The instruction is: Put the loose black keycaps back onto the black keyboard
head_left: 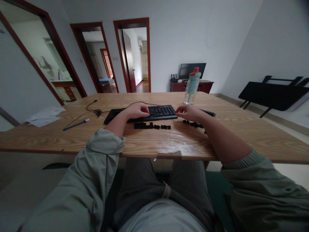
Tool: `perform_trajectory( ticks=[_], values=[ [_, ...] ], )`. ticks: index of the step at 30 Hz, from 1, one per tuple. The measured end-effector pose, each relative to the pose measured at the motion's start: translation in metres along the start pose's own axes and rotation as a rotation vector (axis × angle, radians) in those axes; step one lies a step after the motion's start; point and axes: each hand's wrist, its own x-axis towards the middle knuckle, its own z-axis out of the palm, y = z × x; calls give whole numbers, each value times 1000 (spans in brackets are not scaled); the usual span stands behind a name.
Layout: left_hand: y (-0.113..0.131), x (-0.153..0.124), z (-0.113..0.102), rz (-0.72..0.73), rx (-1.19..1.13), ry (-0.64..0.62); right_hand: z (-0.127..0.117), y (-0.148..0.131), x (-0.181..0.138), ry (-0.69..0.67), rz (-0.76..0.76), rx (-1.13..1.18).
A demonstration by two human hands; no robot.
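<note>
A black keyboard (159, 111) lies on the wooden table in front of me. My left hand (138, 110) rests over its left-middle part, fingers curled and pressed together; whatever they may hold is hidden. Just beyond the keyboard's right end, my right hand (187, 112) is bent down in a pinch, its fingertips close to the keyboard's corner. I cannot make out anything between them. Loose black keycaps (143, 125) sit in a row on the near side of the keyboard. More keycaps (196, 124) lie scattered under my right wrist.
A blue brush (76, 124) and a coiled black cable (97, 112) lie to the left, with white paper (47, 116) at the table's left edge. Beyond my right hand stands a clear bottle (192, 87) with a red lid. A dark strip-like object (209, 113) lies behind my right wrist.
</note>
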Motion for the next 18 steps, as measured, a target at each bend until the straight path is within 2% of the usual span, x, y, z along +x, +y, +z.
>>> perform_trajectory(
  ticks=[4, 10, 18],
  values=[
    [-6, 2, 3, -11, -148, 101, -1, -3, -1, 1, 23, -26],
    [-13, 3, 2, -32, -184, 82, -2, -5, -2, -13, 29, -26],
    [-11, 4, 4, -160, -216, 112, -2, -6, -1, -16, 30, -43]
  ],
)
